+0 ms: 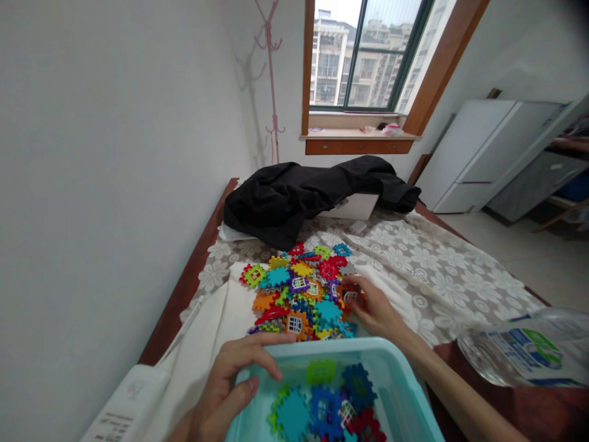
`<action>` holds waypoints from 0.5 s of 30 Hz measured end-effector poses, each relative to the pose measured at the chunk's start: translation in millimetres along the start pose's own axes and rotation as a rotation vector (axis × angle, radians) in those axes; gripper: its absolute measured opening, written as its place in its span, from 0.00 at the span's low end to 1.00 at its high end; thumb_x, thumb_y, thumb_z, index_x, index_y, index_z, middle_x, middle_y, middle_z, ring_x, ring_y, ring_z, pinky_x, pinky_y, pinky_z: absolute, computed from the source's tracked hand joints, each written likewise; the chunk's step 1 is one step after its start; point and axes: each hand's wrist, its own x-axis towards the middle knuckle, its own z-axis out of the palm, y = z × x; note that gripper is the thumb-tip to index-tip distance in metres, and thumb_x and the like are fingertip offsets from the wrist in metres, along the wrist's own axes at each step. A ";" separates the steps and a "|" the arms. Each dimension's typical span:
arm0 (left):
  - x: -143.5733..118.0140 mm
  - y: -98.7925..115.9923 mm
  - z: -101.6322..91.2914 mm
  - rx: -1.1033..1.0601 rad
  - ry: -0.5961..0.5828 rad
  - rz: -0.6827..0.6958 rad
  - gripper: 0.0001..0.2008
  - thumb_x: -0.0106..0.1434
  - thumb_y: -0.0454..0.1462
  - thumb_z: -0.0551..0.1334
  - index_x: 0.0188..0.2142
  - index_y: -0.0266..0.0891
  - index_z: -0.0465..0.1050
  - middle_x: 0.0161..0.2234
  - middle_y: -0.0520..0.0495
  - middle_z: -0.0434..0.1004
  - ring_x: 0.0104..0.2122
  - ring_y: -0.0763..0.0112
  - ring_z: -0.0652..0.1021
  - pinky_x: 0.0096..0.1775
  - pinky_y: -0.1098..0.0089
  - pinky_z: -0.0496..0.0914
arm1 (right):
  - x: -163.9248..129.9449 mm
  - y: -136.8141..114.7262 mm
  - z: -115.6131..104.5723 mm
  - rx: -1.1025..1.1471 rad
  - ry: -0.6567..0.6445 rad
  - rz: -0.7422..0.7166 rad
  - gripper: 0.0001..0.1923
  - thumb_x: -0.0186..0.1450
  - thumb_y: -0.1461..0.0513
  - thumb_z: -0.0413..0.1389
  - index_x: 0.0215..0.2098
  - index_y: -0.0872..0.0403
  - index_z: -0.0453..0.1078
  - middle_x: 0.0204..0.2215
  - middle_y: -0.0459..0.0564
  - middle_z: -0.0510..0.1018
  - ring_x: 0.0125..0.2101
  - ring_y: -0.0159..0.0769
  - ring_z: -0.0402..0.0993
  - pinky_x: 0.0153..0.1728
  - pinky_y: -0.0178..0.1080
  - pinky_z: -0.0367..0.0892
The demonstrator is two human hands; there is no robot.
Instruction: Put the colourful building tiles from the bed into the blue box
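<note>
My left hand [237, 371] grips the far left corner of a light teal plastic bin [335, 347], its fingers bent over the rim and its thumb inside. Several gear-edged building blocks lie at the bottom of the bin, among them a teal one [294, 414] and a blue one [326, 408]. Just beyond the bin, a pile of colourful interlocking blocks [301, 270] spreads over a white cloth. At the pile's right edge my right hand [370, 304] has its fingers closed on an orange block with a white window [350, 296].
The bed has a flowered cover [437, 264]. A black garment [285, 196] lies across its far end, partly over a white box [354, 207]. A large clear plastic bottle [529, 347] is at right, a white package [126, 402] at lower left. The wall [115, 153] bounds the left.
</note>
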 end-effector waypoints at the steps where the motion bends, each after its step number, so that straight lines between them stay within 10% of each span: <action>1: -0.2 0.0 0.0 0.005 0.004 -0.003 0.16 0.71 0.47 0.57 0.41 0.46 0.83 0.59 0.44 0.81 0.56 0.50 0.77 0.59 0.57 0.66 | 0.8 0.0 -0.4 0.016 -0.006 0.011 0.19 0.68 0.65 0.52 0.57 0.49 0.66 0.51 0.55 0.79 0.51 0.46 0.78 0.52 0.52 0.74; 15: 1.1 0.6 -0.1 -0.003 -0.008 0.004 0.15 0.72 0.46 0.58 0.40 0.46 0.83 0.58 0.45 0.81 0.55 0.51 0.78 0.58 0.59 0.66 | 3.7 -0.3 -8.5 -0.011 -0.050 -0.108 0.18 0.72 0.64 0.54 0.58 0.45 0.69 0.53 0.55 0.75 0.52 0.47 0.73 0.55 0.52 0.70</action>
